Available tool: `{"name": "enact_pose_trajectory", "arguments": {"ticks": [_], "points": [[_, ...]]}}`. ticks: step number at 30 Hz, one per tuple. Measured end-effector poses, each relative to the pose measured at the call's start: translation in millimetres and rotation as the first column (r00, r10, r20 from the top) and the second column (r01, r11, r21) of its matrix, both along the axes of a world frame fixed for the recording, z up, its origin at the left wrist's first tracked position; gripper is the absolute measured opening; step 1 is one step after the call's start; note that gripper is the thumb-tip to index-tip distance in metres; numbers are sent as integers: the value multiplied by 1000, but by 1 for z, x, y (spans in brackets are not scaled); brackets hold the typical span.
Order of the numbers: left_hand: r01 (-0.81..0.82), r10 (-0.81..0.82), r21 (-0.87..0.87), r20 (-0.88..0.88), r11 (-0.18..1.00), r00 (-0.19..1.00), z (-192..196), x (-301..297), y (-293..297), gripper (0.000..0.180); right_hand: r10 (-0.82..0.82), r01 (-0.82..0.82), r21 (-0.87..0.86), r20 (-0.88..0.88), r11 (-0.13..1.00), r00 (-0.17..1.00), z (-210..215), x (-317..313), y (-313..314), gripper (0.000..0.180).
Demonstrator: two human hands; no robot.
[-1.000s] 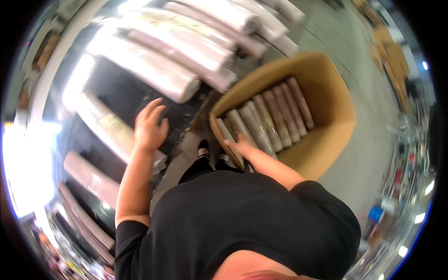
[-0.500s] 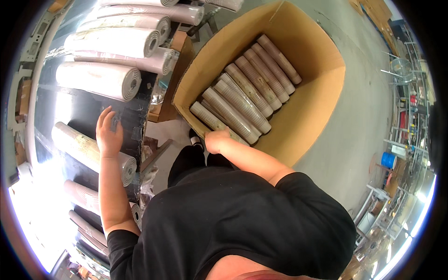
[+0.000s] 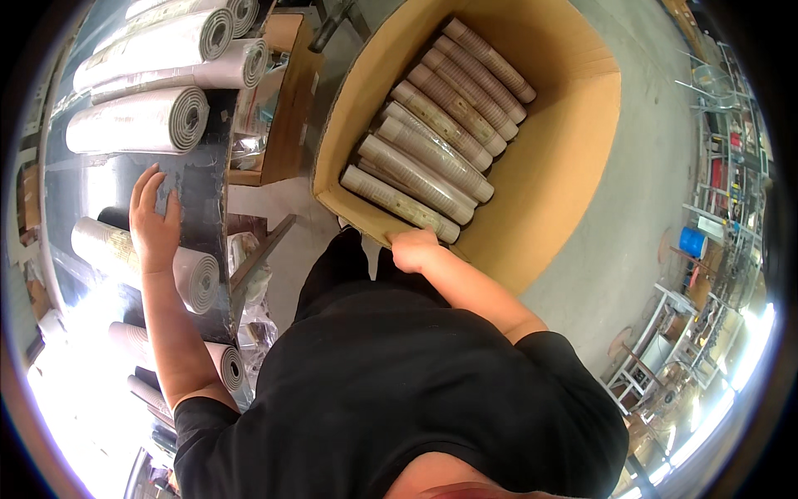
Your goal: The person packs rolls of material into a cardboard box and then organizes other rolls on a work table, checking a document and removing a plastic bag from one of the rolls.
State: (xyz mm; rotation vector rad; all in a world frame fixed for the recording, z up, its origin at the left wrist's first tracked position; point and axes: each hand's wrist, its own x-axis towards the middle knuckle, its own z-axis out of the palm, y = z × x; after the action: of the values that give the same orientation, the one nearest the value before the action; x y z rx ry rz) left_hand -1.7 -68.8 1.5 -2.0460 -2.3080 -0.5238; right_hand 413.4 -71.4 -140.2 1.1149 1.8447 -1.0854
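My right hand (image 3: 415, 249) is closed on the near rim of a large, open cardboard box (image 3: 573, 158). Inside lie several rolled mats in clear wrap, side by side; the nearest mat roll (image 3: 399, 203) is just beyond my right hand. To the left, my left hand (image 3: 155, 223) hovers at or on the dark table (image 3: 193, 176), fingers spread and holding nothing. Below it a wrapped, pale rolled mat (image 3: 196, 279) lies partly covered by my wrist and forearm; whether they touch cannot be told. Another rolled mat (image 3: 137, 121) lies beyond the fingers.
More rolled mats (image 3: 158, 37) are stacked at the table's far end, and another roll (image 3: 224, 363) lies by my left elbow. A smaller open carton (image 3: 287, 125) stands between table and box. Metal shelving (image 3: 731, 175) with a blue spool (image 3: 692, 241) lines the right side.
The view has shifted, so the table sits further left and the mats in the box higher. My right hand stays at the box rim, and my left hand remains spread over the table.
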Motion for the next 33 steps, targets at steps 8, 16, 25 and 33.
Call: {"name": "enact_pose_trajectory", "arguments": {"ticks": [8,16,25,33], "points": [[-98,99,-19,8,995,995,13,56,-20,34,66,-67,-6,-66,998,996,-28,72,-23,49],[-102,104,-26,74,994,992,13,93,-26,38,89,-89,-19,-16,996,996,-14,86,-20,49],[105,-105,-88,1,991,994,-9,113,-5,37,27,-27,10,-7,1000,1000,-17,85,-47,33],[476,-447,-103,221,873,867,-58,197,-7,36,-23,22,18,47,1000,999,-11,81,-50,52]]}}
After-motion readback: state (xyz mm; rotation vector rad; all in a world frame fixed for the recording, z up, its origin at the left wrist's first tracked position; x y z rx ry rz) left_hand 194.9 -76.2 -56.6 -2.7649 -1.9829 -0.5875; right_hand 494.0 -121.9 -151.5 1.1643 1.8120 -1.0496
